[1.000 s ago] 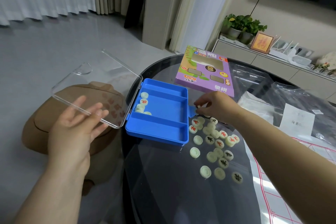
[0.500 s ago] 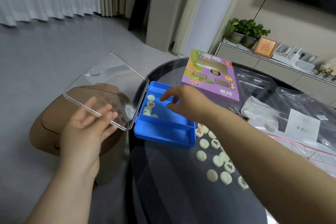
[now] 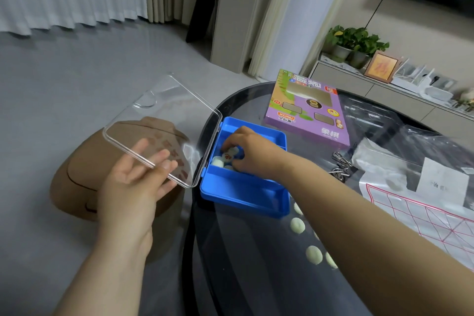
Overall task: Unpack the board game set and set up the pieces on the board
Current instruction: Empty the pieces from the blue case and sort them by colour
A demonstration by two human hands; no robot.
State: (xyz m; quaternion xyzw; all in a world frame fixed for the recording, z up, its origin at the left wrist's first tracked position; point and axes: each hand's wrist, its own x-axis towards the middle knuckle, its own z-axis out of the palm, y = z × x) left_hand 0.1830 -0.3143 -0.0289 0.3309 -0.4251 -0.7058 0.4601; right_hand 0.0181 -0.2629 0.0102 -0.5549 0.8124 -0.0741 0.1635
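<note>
A blue plastic case [image 3: 243,195] sits at the left edge of the dark round glass table [image 3: 246,277]. Its clear lid [image 3: 164,120] hangs open to the left, and my left hand [image 3: 136,182] props it from underneath with flat, spread fingers. My right hand [image 3: 246,154] is inside the case's far compartment, fingers closed around pale round game pieces [image 3: 228,158], one with a red character. More pale pieces [image 3: 297,226] lie loose on the glass beside my right forearm. The paper board [image 3: 425,215] with red grid lines lies at the right.
A purple game box [image 3: 307,113] lies behind the case. Metal ring puzzles [image 3: 338,167] and clear plastic wrapping with a white slip [image 3: 443,182] lie to the right. A brown rounded stool [image 3: 84,177] stands on the floor under the lid. A sideboard with plants [image 3: 354,41] is behind.
My right hand moved from the loose pieces on the glass into the case's far compartment and closed on the pieces there. My left hand stays under the lid.
</note>
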